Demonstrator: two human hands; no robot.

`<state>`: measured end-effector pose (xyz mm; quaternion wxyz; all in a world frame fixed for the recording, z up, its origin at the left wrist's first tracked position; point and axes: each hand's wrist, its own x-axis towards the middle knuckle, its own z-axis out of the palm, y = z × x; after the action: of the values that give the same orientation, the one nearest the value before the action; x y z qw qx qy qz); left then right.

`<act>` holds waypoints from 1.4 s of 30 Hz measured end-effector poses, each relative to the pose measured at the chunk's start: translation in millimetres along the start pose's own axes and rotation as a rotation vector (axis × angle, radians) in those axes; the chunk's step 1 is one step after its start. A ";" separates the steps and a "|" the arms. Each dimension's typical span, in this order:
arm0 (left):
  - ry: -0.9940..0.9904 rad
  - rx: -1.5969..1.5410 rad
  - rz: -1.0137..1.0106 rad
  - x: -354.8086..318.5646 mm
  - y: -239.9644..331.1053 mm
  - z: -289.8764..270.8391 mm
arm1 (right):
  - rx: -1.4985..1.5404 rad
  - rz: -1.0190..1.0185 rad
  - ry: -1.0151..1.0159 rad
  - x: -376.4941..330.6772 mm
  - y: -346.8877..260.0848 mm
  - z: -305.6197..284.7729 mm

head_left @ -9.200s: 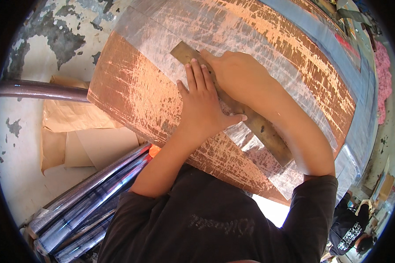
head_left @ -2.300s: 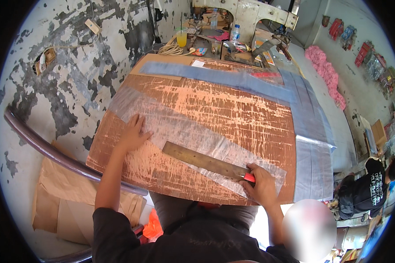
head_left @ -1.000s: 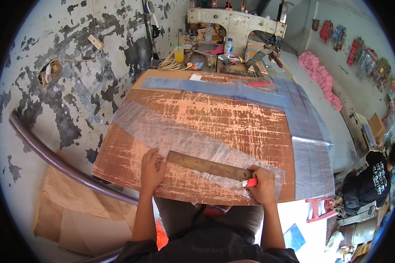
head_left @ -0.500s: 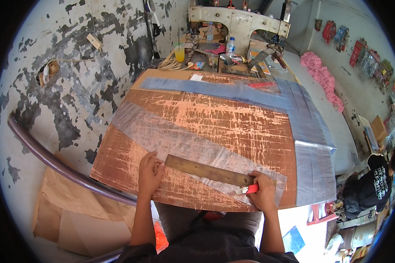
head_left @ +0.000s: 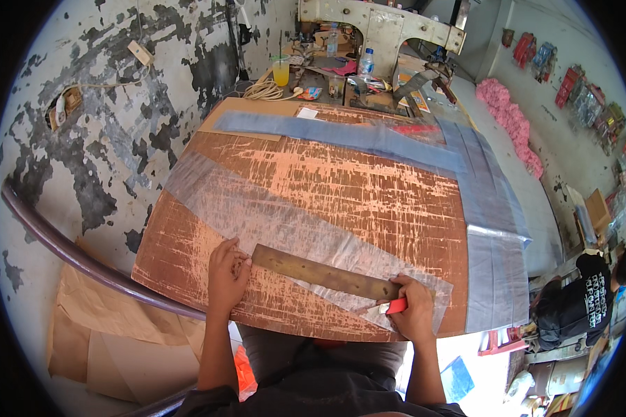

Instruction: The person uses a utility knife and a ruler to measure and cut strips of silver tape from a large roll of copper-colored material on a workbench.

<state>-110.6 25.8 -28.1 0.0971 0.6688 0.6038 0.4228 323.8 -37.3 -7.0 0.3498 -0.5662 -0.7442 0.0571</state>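
Low in the frame, the ruler (head_left: 325, 274) lies across the clear sheet (head_left: 271, 222), its long axis running from centre-left down to lower right. Left hand (head_left: 228, 274) presses flat beside its left end; right hand (head_left: 412, 311) grips a red-handled cutter (head_left: 395, 306) at the right end.

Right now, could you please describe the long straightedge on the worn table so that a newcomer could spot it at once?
Start at the worn brown wooden table and follow its near edge, where a clear plastic sheet lies slantwise. On that sheet rests the long flat brass-coloured ruler, pinned by the left hand, with the right hand at its other end. It is the only rigid, opaque strip there.
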 end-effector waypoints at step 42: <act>-0.014 0.026 -0.016 0.3 2.2 -2.2 | -0.021 -0.014 -0.017 1.8 -4.0 -1.9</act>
<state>-110.6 24.7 -25.2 0.0958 0.6681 0.6138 0.4094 321.6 -37.7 -2.8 0.3379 -0.5639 -0.7517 0.0515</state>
